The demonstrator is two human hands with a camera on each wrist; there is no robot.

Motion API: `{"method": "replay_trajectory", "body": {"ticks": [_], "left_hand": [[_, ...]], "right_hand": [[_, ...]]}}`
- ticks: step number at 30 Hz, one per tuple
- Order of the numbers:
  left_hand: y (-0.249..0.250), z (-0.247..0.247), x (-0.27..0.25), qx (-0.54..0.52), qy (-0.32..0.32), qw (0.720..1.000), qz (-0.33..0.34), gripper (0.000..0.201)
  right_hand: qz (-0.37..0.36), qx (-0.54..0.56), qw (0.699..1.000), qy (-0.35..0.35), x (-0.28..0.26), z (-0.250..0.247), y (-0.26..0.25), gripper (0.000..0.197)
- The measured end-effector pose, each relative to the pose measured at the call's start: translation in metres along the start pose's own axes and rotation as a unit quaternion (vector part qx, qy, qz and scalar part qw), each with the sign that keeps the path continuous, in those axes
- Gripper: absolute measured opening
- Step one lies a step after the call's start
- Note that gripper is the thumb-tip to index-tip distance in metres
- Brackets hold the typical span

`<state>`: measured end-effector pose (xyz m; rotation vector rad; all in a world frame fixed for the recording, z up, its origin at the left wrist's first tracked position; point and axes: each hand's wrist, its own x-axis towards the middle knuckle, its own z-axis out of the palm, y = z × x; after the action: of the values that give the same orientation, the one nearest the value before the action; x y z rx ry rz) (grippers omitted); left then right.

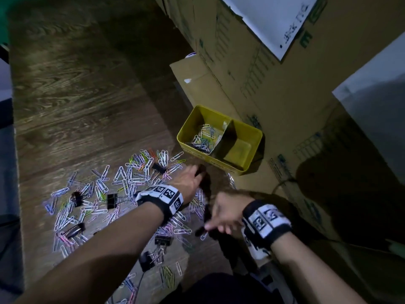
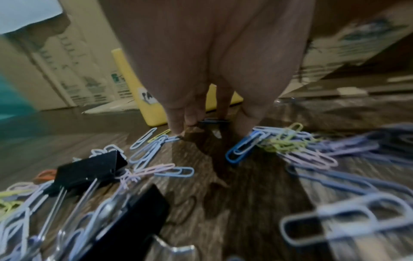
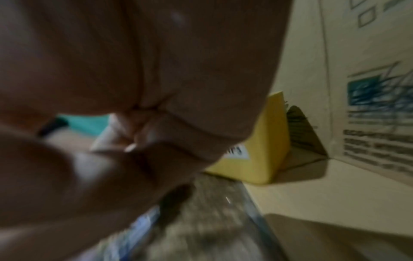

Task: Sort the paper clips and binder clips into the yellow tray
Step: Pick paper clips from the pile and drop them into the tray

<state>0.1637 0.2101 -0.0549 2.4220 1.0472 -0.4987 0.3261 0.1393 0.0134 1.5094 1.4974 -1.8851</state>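
The yellow tray [image 1: 219, 163] stands at the table's right edge; its left compartment holds paper clips [image 1: 205, 137], and its right one shows a bare floor. A spread of coloured paper clips [image 1: 131, 178] and several black binder clips [image 1: 112, 200] covers the wooden table. My left hand [image 1: 197, 175] reaches down just in front of the tray [image 2: 154, 113], and its fingertips [image 2: 178, 125] and thumb pinch a small black binder clip [image 2: 213, 121]. My right hand [image 1: 215, 227] hovers nearer to me, fingers curled round a dark, blurred binder clip [image 1: 206, 212]. In the right wrist view the hand [image 3: 125, 141] is a blur.
Stacked cardboard boxes [image 1: 263, 73] wall in the right side behind the tray, with a white sheet [image 1: 274, 18] on top. The tray sits on flat cardboard [image 1: 254, 183]. The far wooden table [image 1: 76, 84] is bare. Another binder clip [image 2: 89, 169] lies by my left wrist.
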Motion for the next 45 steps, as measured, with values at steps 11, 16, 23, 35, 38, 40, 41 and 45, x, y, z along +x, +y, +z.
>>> {"method": "replay_trajectory", "body": {"ticks": [11, 16, 23, 35, 38, 40, 41, 45], "left_hand": [[0.034, 0.042, -0.068, -0.016, 0.025, 0.999, 0.022, 0.048], [0.041, 0.041, -0.070, 0.010, -0.013, 0.999, -0.046, 0.064], [0.039, 0.046, -0.072, -0.094, 0.031, 0.992, -0.079, 0.040], [0.021, 0.047, -0.077, -0.171, 0.071, 0.979, -0.085, 0.030], [0.017, 0.047, -0.077, -0.171, 0.053, 0.980, -0.081, 0.028], [0.016, 0.044, -0.078, -0.179, 0.046, 0.980, -0.075, 0.024], [0.014, 0.042, -0.079, -0.185, 0.044, 0.979, -0.071, 0.023], [0.007, 0.036, -0.084, -0.223, 0.054, 0.972, -0.058, 0.019]], "right_hand": [[0.054, -0.158, 0.939, 0.300, 0.031, 0.068, 0.026, 0.066], [0.057, -0.159, 0.927, 0.336, 0.040, 0.094, 0.015, 0.075], [-0.011, -0.136, 0.931, 0.339, 0.048, 0.098, 0.013, 0.037], [0.001, -0.020, 0.939, 0.344, 0.044, 0.084, 0.020, 0.028], [0.004, -0.026, 0.940, 0.339, 0.045, 0.084, 0.021, 0.022], [0.004, -0.021, 0.943, 0.332, 0.048, 0.083, 0.021, 0.022], [0.005, -0.020, 0.944, 0.329, 0.048, 0.082, 0.021, 0.021], [0.000, -0.009, 0.949, 0.317, 0.048, 0.080, 0.024, 0.011]]}}
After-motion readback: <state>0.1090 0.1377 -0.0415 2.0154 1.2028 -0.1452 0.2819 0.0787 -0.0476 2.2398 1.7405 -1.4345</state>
